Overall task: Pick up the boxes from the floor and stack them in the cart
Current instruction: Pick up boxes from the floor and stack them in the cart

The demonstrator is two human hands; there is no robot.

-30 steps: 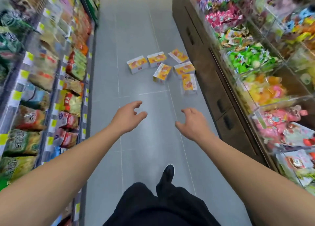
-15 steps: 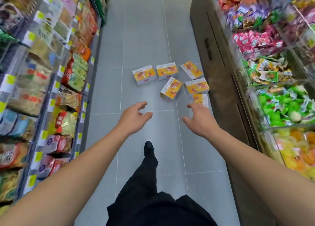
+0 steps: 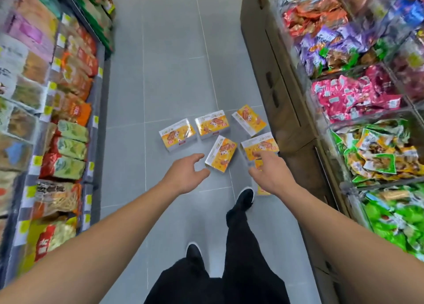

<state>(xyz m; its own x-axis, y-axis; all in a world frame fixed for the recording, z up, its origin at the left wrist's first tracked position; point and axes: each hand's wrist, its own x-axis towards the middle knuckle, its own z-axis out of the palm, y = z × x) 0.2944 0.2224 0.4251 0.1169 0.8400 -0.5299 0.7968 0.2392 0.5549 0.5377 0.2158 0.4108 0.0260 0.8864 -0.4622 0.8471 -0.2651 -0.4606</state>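
Several orange-and-white boxes lie scattered on the grey tiled floor of a shop aisle: one at the left, one behind the middle, one at the back right, a tilted one in the centre and one at the right. A further box is mostly hidden under my right hand. My left hand reaches out with spread, relaxed fingers, just left of the centre box and holding nothing. My right hand stretches over the right boxes, fingers relaxed, empty. No cart is in view.
Shelves of snack bags line the left side. Clear bins of wrapped sweets over a brown cabinet line the right. My legs and black shoes stand just before the boxes. The aisle runs on beyond them.
I have walked forward; the boxes are nearer and lie right under my outstretched hands. My right foot has stepped ahead beside the nearest box. Both hands stay empty.
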